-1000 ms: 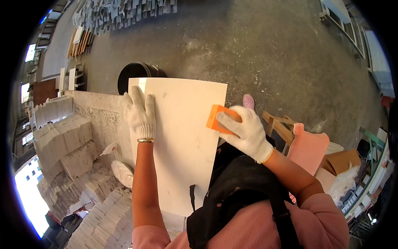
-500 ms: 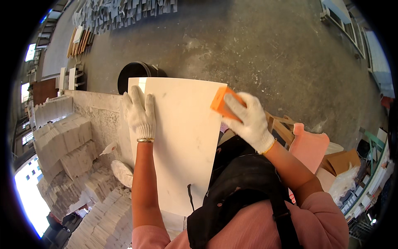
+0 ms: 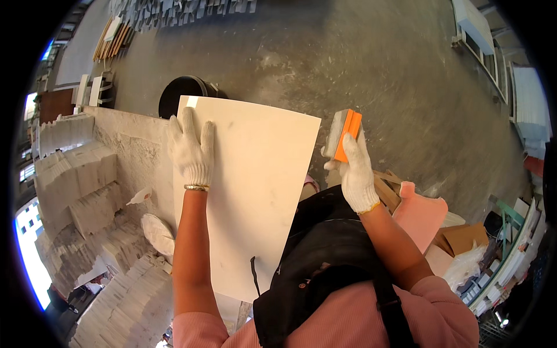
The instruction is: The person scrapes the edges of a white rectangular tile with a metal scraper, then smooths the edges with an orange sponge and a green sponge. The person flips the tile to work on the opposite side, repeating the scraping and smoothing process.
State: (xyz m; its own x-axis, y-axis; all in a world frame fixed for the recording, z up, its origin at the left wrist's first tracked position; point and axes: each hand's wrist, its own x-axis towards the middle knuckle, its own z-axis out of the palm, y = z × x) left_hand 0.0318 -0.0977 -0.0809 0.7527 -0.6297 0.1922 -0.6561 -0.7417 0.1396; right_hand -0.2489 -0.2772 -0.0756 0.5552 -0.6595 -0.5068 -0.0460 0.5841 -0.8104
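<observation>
A large white slab [image 3: 255, 168] with faint grey marks lies in front of me, its curved far edge beyond my hands. My left hand [image 3: 192, 149], in a white knitted glove, rests flat on the slab's left side near the far corner, fingers spread. Off the slab's right edge, my gloved right hand [image 3: 358, 177] grips a sanding block [image 3: 346, 135]. The block has an orange back and a grey working face, which is turned left toward the slab without touching it. Part of the right-hand fingers is hidden behind the block.
A black bucket [image 3: 181, 95] stands beyond the slab's far left corner. Stacks of pale stone pieces [image 3: 81, 168] fill the left, with a white round lid-like disc [image 3: 158, 234] nearby. To the right are a pink sheet [image 3: 422, 216], cardboard [image 3: 464, 238] and wood pieces [image 3: 387, 190].
My right hand has moved right, off the slab's edge, and turned the sanding block so its grey face shows. My left hand stays flat on the slab. The view has shifted slightly.
</observation>
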